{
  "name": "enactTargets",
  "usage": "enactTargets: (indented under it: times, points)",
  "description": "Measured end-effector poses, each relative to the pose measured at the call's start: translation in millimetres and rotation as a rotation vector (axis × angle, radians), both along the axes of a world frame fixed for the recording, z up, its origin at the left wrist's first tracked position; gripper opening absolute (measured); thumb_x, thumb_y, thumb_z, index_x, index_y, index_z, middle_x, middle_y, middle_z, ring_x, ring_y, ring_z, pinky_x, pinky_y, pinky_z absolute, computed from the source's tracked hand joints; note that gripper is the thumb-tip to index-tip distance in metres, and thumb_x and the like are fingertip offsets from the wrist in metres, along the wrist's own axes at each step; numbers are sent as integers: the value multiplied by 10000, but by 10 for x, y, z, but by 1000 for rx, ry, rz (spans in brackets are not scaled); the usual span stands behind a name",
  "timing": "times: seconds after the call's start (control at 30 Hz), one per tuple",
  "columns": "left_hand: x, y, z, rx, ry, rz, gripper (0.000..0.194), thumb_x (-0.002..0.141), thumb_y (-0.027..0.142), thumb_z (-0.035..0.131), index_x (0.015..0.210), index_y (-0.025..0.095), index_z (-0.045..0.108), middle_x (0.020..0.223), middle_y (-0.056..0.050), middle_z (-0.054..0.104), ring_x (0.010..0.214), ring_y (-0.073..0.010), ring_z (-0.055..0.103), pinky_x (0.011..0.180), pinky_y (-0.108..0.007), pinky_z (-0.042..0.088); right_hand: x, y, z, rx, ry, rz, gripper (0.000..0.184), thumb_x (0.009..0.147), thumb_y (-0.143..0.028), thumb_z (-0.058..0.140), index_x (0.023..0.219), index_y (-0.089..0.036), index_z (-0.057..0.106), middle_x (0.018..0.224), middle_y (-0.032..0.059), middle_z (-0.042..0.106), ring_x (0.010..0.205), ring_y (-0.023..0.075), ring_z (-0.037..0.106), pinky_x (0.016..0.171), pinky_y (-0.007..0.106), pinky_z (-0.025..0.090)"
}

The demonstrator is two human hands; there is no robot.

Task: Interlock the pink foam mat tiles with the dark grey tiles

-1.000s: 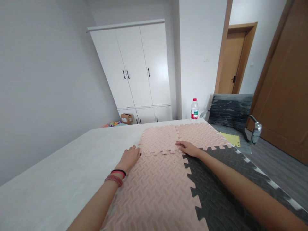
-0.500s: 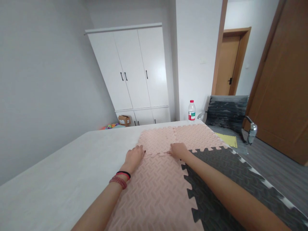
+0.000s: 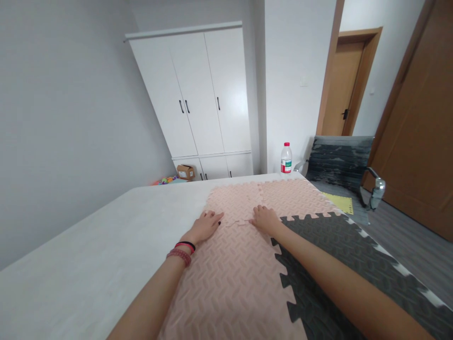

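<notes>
Pink foam tiles [image 3: 233,264]: I've got left hand [image 3: 207,225] and right hand [image 3: 264,220] flat, unclenched, pressing the toothed seam [image 3: 236,222]; next I'd press the remaining teeth flush.

I see both of my forearms bare, with no sleeves reaching into view. My left hand [image 3: 207,225] has dark-painted nails, and just behind it on the wrist sit a thin black band [image 3: 186,244], a narrow red one against it, and a wider woven reddish bracelet [image 3: 179,256]. My right hand [image 3: 265,220] wears nothing, no ring or band.
</notes>
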State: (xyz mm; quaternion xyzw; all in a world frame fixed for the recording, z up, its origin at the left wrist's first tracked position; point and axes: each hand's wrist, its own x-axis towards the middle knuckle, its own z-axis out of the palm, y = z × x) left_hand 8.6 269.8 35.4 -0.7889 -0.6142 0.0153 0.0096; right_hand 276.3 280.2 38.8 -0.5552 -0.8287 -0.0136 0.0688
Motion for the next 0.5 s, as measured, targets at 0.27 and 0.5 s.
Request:
enactTargets:
  times: [0.27, 0.5]
  points:
    - [278, -126, 77, 22, 43, 98, 460, 900, 475, 413, 1272, 208, 449, 1196, -84, 544, 1062, -215, 536, 931, -470, 430, -39, -4, 99, -58, 8, -53, 474, 850, -504, 514, 1159, -145, 538, 1124, 146, 598, 1007, 269, 587, 796, 372, 473]
    - [600, -41, 107, 56, 66, 279, 591, 836, 595, 451, 1256, 179, 445, 1205, -110, 533, 1052, -231, 542, 881, -453, 458, -414, 119, 131, -134, -29, -234, 734, 748, -618, 591, 1218, -59, 513, 1162, 252, 569, 1035, 355, 573, 859, 541, 424]
